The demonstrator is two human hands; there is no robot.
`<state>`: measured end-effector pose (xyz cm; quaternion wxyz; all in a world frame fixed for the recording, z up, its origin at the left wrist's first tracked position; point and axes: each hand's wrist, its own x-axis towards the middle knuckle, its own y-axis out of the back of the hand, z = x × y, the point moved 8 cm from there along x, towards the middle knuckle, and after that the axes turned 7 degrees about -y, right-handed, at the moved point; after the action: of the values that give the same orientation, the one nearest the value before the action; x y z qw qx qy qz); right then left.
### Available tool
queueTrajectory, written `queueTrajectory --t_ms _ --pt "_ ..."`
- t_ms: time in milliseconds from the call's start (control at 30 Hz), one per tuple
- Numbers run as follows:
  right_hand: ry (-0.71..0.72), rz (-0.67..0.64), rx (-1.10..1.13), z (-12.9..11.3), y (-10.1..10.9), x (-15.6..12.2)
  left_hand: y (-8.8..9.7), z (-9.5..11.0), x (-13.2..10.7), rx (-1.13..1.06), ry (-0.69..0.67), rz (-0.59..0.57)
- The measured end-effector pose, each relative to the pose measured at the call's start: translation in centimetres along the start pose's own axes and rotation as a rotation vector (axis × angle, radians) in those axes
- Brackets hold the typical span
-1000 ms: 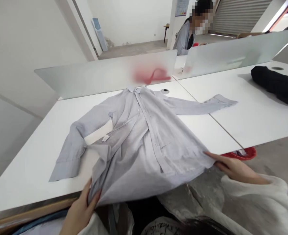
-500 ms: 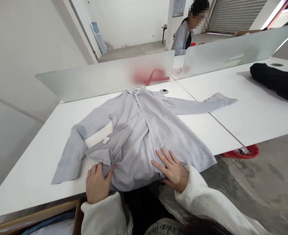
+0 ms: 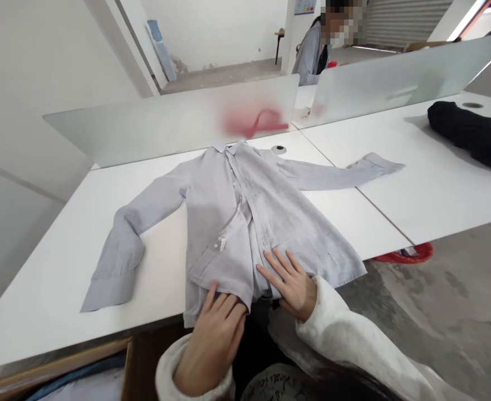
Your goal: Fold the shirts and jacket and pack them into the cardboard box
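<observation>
A light grey long-sleeved button shirt point(image 3: 245, 211) lies face up on the white table point(image 3: 53, 278), collar at the far side, both sleeves spread outward. My left hand point(image 3: 216, 328) rests on the hem of the shirt's left front panel at the table's near edge, fingers stretched flat on the cloth. My right hand point(image 3: 289, 281) lies flat with fingers spread on the lower right front panel, just beside the button strip. Both arms wear white sleeves.
A frosted divider point(image 3: 145, 125) stands behind the shirt with something red point(image 3: 254, 120) blurred behind it. A black garment point(image 3: 466, 133) lies on the adjoining table at right. A red basket point(image 3: 408, 253) sits on the floor. Another person point(image 3: 312, 50) sits beyond the divider.
My left hand has drawn the shirt's left front panel rightward, closing it over the body. My right hand left the right hem corner and now presses flat near the middle.
</observation>
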<state>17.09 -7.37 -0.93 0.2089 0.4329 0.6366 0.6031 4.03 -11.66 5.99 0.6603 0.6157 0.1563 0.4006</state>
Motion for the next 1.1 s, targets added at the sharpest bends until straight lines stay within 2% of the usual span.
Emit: queueTrajectory --t_ms 67,167,267,333,367,433,467,500,567,633,700,833,900,1000,1033,1100 --pt "0.047 0.012 0.098 0.2 0.8 -0.3 -2.0 -0.2 0.5 0.026 0.069 -0.017" --pt "0.034 0.149 0.236 1.7 2.5 -0.7 -2.6 -1.4 0.6 0.144 0.176 0.158" --pt "-0.041 0.267 0.273 3.2 3.8 -1.0 -1.5 -3.0 0.2 0.198 0.336 0.362" --pt "-0.072 0.277 0.3 3.5 4.1 -1.0 -0.4 -3.6 0.0 0.2 0.43 0.461" --pt "-0.097 0.272 0.335 3.6 4.3 -1.0 0.2 -3.5 0.1 0.199 0.435 0.502" --pt "-0.204 0.259 0.449 4.3 4.4 -1.1 1.4 -2.1 0.7 0.186 0.292 0.544" --pt "-0.285 0.266 0.522 5.0 4.4 -1.3 1.4 -1.0 1.3 0.166 0.17 0.505" --pt "-0.383 0.3 0.6 5.9 4.5 -1.6 0.9 0.0 1.8 0.134 0.047 0.415" --pt "-0.611 0.46 0.756 8.2 5.0 -2.8 -1.4 1.7 2.5 0.043 -0.133 0.154" --pt "-0.812 0.682 0.913 10.3 5.6 -4.1 -3.7 2.1 2.5 -0.059 -0.18 -0.054" --pt "-0.911 0.834 1.071 11.3 5.9 -4.7 -4.8 2.0 2.4 -0.15 -0.178 -0.109" --pt "-0.898 0.946 1.21 10.7 6.7 -4.5 -5.2 1.9 2.5 -0.305 -0.203 -0.116" --pt "-0.86 0.924 1.168 9.8 7.0 -4.5 -5.1 2.5 2.7 -0.374 -0.226 -0.126" --pt "-0.726 0.773 0.959 8.3 8.2 -3.9 -4.8 3.2 3.3 -0.406 -0.224 -0.061" --pt "-0.641 0.718 0.866 7.6 8.8 -3.5 -4.4 3.2 3.5 -0.388 -0.213 0.003" --pt "-0.377 0.567 0.7 5.7 9.7 -2.2 -3.3 2.6 3.5 -0.323 -0.168 0.171"
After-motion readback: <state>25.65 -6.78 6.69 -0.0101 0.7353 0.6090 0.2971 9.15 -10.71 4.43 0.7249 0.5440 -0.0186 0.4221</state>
